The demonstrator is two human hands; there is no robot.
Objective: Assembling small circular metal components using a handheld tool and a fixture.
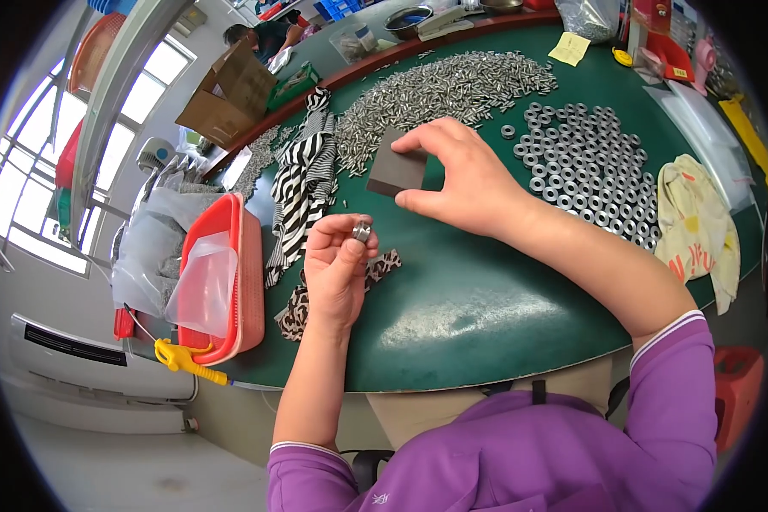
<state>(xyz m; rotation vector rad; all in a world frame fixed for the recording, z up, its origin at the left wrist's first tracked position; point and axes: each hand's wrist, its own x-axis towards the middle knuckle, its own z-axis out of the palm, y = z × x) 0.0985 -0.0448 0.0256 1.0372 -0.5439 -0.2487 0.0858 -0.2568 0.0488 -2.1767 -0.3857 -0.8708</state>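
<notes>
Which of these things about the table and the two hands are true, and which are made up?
1. The left hand pinches a small metal ring. True.
2. The right hand holds a yellow sponge. False: it holds a dark flat square block.
3. The table is green. True.
4. The metal rings lie inside the red basket. False: they lie spread on the table, by the right hand.
5. A striped black-and-white cloth lies on the table. True.
</notes>
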